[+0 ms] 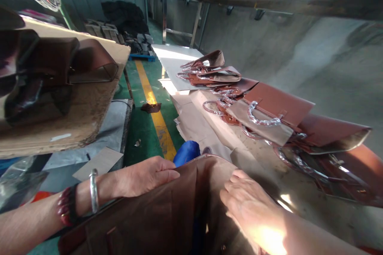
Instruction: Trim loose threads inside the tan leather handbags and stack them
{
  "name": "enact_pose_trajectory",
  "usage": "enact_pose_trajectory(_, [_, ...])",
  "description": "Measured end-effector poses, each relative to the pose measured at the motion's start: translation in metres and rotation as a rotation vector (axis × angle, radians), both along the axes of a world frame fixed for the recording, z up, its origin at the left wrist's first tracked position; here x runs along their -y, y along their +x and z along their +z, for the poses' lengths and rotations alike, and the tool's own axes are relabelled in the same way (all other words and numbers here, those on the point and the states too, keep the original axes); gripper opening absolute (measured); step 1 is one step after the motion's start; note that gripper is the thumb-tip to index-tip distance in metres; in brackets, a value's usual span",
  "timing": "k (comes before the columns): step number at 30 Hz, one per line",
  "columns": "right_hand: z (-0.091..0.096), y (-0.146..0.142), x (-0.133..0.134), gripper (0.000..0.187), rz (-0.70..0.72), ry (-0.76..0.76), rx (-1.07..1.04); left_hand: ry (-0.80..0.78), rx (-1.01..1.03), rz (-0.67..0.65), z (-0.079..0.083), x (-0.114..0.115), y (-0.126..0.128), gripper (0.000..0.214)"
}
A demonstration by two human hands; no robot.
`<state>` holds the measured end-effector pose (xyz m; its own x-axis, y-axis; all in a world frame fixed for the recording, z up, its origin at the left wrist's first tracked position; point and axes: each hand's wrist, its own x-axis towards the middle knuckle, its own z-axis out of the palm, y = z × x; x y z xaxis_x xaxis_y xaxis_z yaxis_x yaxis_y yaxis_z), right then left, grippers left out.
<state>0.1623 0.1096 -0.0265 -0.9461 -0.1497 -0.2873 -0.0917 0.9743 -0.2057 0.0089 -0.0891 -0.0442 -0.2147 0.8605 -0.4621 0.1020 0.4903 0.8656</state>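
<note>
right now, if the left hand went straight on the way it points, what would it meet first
The left hand rests on the brown bag, fingers pointing across it. Straight on, it would slide over the bag and probably meet the right hand; the blue object sits off that line, depth unclear.

The bag (167, 211) in front looks like smooth brown leather with a soft, low sheen, and the finished bags (278, 105) on the worn, dull grey table (302, 203) have the same hide, their handles (263, 119) wrapped in crinkled, glossy clear plastic. The paper sheets (194, 123) beside them are matt tan, and the cardboard (74, 119) is rough, scuffed and dull. The bangle (93, 190) is polished metal, the bead bracelet (64, 207) glossy dark red, and the green painted floor (140, 127) faintly shiny.
</note>
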Motion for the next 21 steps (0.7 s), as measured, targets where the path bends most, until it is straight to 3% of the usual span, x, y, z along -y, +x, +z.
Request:
enact_pose_trajectory(4, [0.016,-0.01,0.002,0.006,-0.014,-0.156,0.311,-0.03,0.03,-0.043,0.002,-0.004,0.001,0.033])
enact_pose_trajectory(7, [0.013,-0.03,0.007,0.012,-0.063,-0.266,0.075,-0.031,0.016,-0.051,0.002,-0.004,0.001,0.033])
enact_pose_trajectory(10, [-0.005,-0.048,0.013,0.026,0.008,-0.261,-0.176,-0.037,-0.042,-0.019,0.001,0.001,0.0,0.038])
enact_pose_trajectory(13, [-0.019,-0.06,0.017,0.02,0.085,-0.215,-0.204,-0.042,-0.055,0.005,-0.002,0.006,-0.002,0.04])
enact_pose_trajectory(21, [-0.014,-0.082,0.02,0.015,0.183,-0.01,-0.24,-0.052,-0.042,0.034,-0.009,0.004,-0.008,0.04])
